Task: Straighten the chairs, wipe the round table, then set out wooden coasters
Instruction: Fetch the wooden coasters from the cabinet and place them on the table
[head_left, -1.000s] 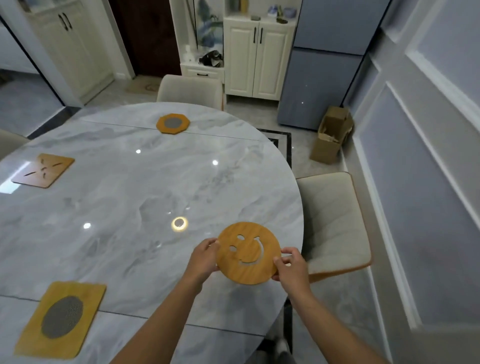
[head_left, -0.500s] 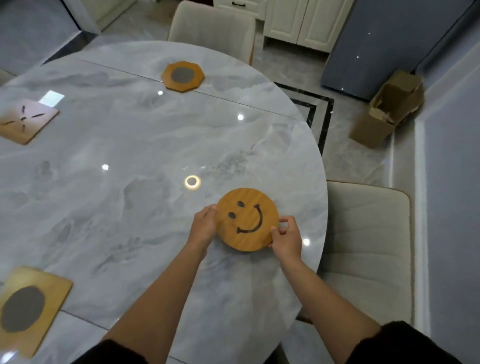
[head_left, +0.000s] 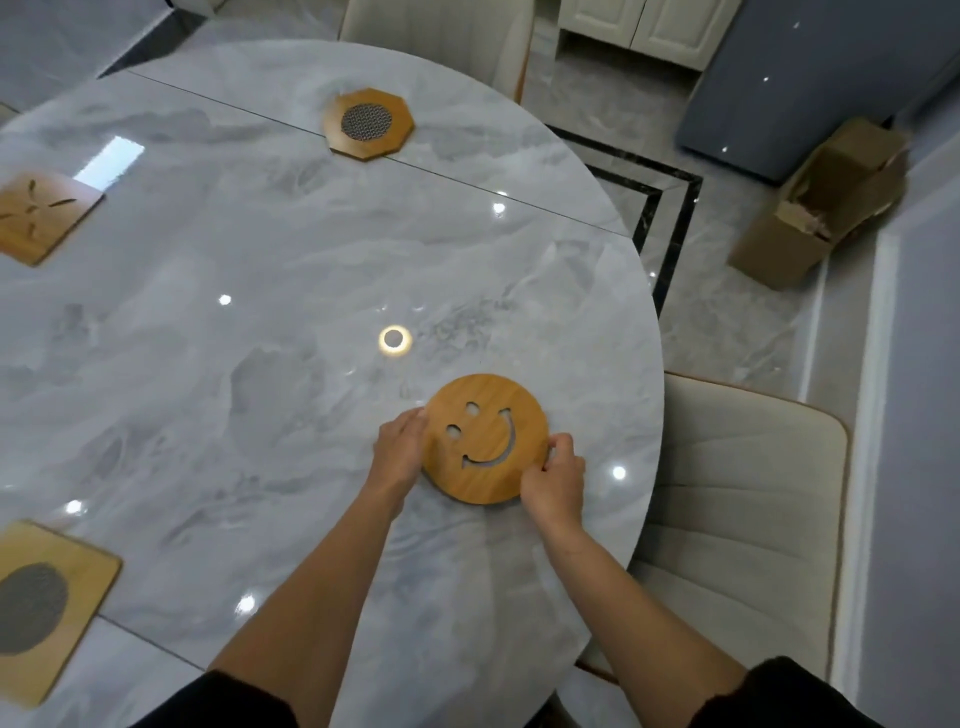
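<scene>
A round wooden coaster with a cut-out smiley face (head_left: 488, 410) lies flat on the grey marble round table (head_left: 260, 312), near its right edge. My left hand (head_left: 400, 449) grips the coaster's left rim and my right hand (head_left: 556, 475) pinches its right rim. Three other wooden coasters lie on the table: an octagonal one with a mesh centre (head_left: 369, 124) at the far side, a square one with slits (head_left: 41, 213) at the left, and a rectangular one with a dark oval (head_left: 44, 608) at the near left.
A cream padded chair (head_left: 737, 519) stands tucked at the table's right edge, another chair (head_left: 441, 26) at the far side. A cardboard box (head_left: 826, 202) sits on the floor by the wall at the right, beside a blue-grey cabinet (head_left: 795, 67).
Both hands have lowered the smiley coaster from a raised, tilted hold down flat onto the table near the right edge. The view has tipped downward and closer.
</scene>
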